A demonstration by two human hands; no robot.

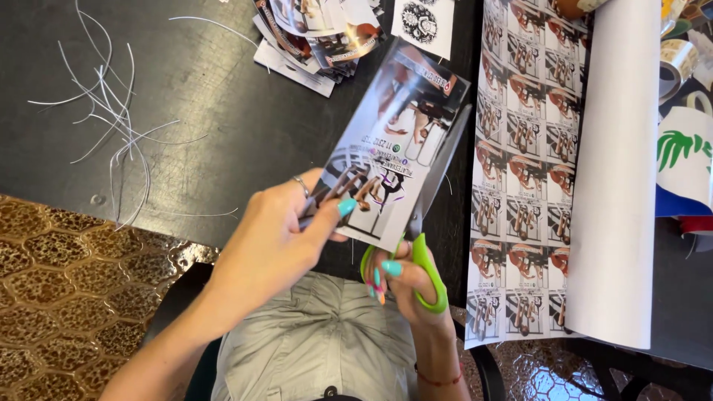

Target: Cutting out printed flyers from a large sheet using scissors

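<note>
My left hand (278, 241) pinches the lower left corner of a printed card (397, 148), thumb on top, holding it tilted above the black table (208, 89). My right hand (405, 286) grips green-handled scissors (431, 215). Their blades run up along the card's right edge. A ring sits on a finger of the left hand.
A pile of cut cards (319, 33) lies at the far edge. Thin white paper strips (119, 119) are scattered at left. A large printed sheet of repeated pictures (527, 171), partly rolled, lies at right. Tape rolls (677, 63) sit at the far right.
</note>
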